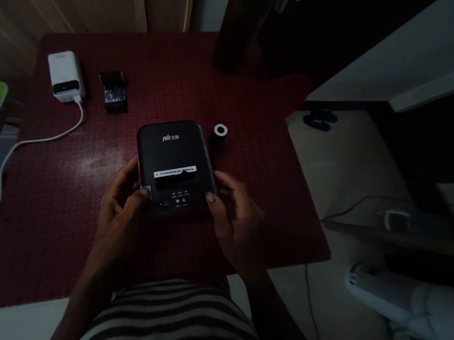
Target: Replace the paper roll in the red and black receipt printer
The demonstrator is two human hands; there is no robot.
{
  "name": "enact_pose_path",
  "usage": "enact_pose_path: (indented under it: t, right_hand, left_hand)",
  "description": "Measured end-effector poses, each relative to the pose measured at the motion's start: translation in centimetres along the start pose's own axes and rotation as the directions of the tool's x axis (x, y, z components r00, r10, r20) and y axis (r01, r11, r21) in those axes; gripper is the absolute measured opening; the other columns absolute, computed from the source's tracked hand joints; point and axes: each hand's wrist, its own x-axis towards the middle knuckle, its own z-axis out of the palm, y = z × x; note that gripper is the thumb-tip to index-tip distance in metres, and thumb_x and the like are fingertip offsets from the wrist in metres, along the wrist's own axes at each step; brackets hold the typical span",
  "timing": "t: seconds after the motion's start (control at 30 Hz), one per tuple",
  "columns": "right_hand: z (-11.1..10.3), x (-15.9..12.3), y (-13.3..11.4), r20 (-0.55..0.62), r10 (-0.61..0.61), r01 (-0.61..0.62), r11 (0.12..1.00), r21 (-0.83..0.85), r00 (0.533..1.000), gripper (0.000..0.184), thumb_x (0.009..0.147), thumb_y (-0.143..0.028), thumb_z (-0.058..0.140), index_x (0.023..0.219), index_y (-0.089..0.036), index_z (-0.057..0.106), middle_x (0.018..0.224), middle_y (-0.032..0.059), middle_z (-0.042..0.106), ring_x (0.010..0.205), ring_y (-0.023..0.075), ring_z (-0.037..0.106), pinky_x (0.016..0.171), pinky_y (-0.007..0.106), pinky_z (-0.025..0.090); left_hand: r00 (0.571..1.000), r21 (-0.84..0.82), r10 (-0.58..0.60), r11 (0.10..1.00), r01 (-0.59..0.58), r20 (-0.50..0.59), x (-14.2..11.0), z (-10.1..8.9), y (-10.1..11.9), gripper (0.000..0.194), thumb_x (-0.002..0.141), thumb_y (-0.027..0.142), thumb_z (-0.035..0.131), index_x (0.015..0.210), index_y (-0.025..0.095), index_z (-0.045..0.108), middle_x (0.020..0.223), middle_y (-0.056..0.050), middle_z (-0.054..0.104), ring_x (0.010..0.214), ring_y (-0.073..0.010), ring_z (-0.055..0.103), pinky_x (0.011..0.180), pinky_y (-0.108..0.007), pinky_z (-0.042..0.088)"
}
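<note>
A small black printer (177,153) with white lettering lies near the middle of the red table. Across its slot runs a white warning strip (175,171) with a torn-looking edge. My left hand (122,204) grips the printer's left side, thumb on the lower left corner. On the opposite side, my right hand (234,212) holds it with the thumb at the lower right edge and the fingers along the side. Just right of the printer stands a small dark roll (220,130) with a white ring on its end. Farther back lies a black ribbon (115,92) of shiny film.
A white power bank (65,75) sits at the table's back left, its white cable (54,138) running off the left edge. The red table (52,220) has a dark post (236,31) behind it. Blue slippers (319,119) lie on the floor at right.
</note>
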Motion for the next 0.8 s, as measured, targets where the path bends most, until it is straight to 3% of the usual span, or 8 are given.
enact_pose_path:
  t: [0.3, 0.43, 0.6, 0.7, 0.8]
  right_hand:
    - [0.3, -0.1, -0.3, -0.026, 0.001, -0.001, 1.0, 0.02, 1.0, 0.03, 0.117, -0.036, 0.062, 0.144, -0.027, 0.072, 0.128, 0.0088, 0.089, 0.107, 0.0263, 0.088, 0.095, 0.041, 0.074]
    - [0.2, 0.0, -0.3, -0.025, -0.017, 0.018, 1.0, 0.023, 1.0, 0.031, 0.117, -0.036, 0.062, 0.145, -0.028, 0.072, 0.128, 0.0081, 0.089, 0.106, 0.0258, 0.088, 0.095, 0.042, 0.074]
    - [-0.6, 2.6, -0.5, -0.046, -0.195, 0.192, 0.98, -0.049, 0.98, 0.028, 0.116, -0.027, 0.065, 0.142, -0.028, 0.076, 0.136, 0.0094, 0.087, 0.124, 0.029, 0.084, 0.11, 0.05, 0.07]
    - [-0.2, 6.0, -1.3, 0.118, -0.35, 0.362, 0.926, -0.105, 0.929, 0.029, 0.115, -0.011, 0.059, 0.128, -0.023, 0.083, 0.132, 0.0103, 0.088, 0.122, 0.028, 0.083, 0.112, 0.049, 0.065]
    - [1.2, 9.6, -2.8, 0.448, -0.338, 0.459, 0.867, -0.194, 0.828, 0.024, 0.112, -0.006, 0.064, 0.117, -0.018, 0.085, 0.122, 0.0118, 0.089, 0.115, 0.0279, 0.081, 0.105, 0.044, 0.064]
  left_hand:
    - [1.0, -0.048, 0.002, 0.999, -0.002, -0.015, 0.0, 0.7, 0.1, 0.048, 0.101, 0.031, 0.076, 0.148, 0.033, 0.081, 0.153, -0.005, 0.079, 0.143, -0.0313, 0.074, 0.113, -0.04, 0.063]
    - [0.999, -0.066, 0.05, 0.997, -0.049, 0.017, 0.0, 0.5, -0.8, 0.051, 0.104, 0.03, 0.073, 0.154, 0.034, 0.076, 0.161, -0.005, 0.074, 0.149, -0.0314, 0.07, 0.12, -0.043, 0.059]
    - [0.993, -0.082, 0.116, 0.99, -0.115, 0.008, 0.4, 0.0, -2.5, 0.048, 0.103, 0.034, 0.075, 0.152, 0.035, 0.078, 0.157, -0.005, 0.076, 0.148, -0.0321, 0.07, 0.12, -0.045, 0.06]
    - [0.982, -0.116, 0.186, 0.976, -0.183, 0.018, 0.8, -0.1, -3.2, 0.046, 0.103, 0.038, 0.079, 0.149, 0.038, 0.08, 0.156, -0.003, 0.077, 0.149, -0.0315, 0.069, 0.124, -0.045, 0.057]
    - [0.973, -0.118, 0.227, 0.968, -0.222, 0.036, 1.1, -0.3, -3.5, 0.046, 0.104, 0.042, 0.081, 0.151, 0.04, 0.08, 0.157, -0.003, 0.077, 0.149, -0.03, 0.07, 0.125, -0.043, 0.056]
